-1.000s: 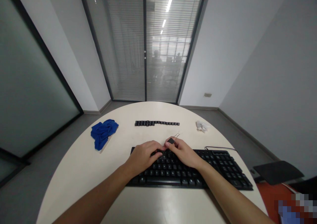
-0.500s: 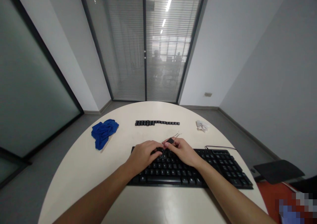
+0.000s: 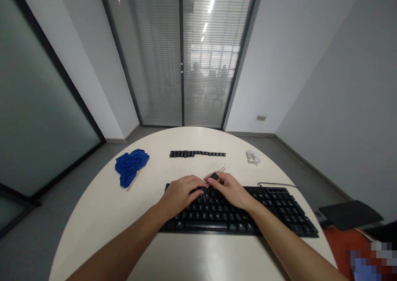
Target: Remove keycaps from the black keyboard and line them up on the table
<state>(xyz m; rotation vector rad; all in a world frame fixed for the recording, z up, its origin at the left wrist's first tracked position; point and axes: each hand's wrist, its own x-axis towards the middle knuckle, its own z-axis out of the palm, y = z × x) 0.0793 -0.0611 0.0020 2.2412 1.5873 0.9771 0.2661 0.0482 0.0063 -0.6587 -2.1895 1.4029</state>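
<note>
A black keyboard [image 3: 273, 208] lies across the near part of a round white table [image 3: 102, 206]. My left hand [image 3: 180, 194] rests flat on the upper left keys, fingers pressing down. My right hand [image 3: 229, 190] pinches a small black keycap [image 3: 214, 176] between thumb and fingers just above the top row, together with a thin wire key puller whose ends stick out behind it. A row of removed black keycaps [image 3: 197, 153] lies farther back on the table.
A crumpled blue cloth [image 3: 130, 165] lies at the left over a thin stick. A crumpled white tissue [image 3: 253, 157] sits at the back right. The keyboard cable [image 3: 276, 184] loops by its right end. A dark chair [image 3: 344, 214] stands to the right.
My right hand with the keycap has lowered slightly toward the top row of keys. The left hand has barely moved.
</note>
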